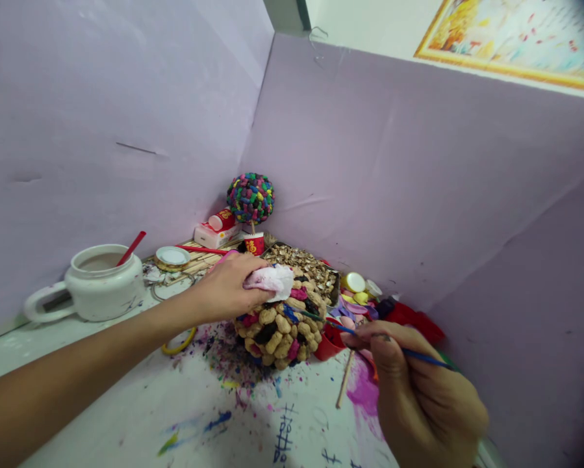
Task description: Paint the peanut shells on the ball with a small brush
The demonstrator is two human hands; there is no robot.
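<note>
Paintbrush [340, 327] pinched in the right hand [418, 390], tip at the peanut-covered ball [278, 335] — left hand [230, 286] clasping white tissue [276, 281] against it.

Rm before peanut ball [278, 338]; red cup [327, 350] R prob. blocks.

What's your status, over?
Left hand gripping white tissue at peanut ball. Right hand holding blue brush, tip at ball. Ball partly painted; red container beside it.
</note>
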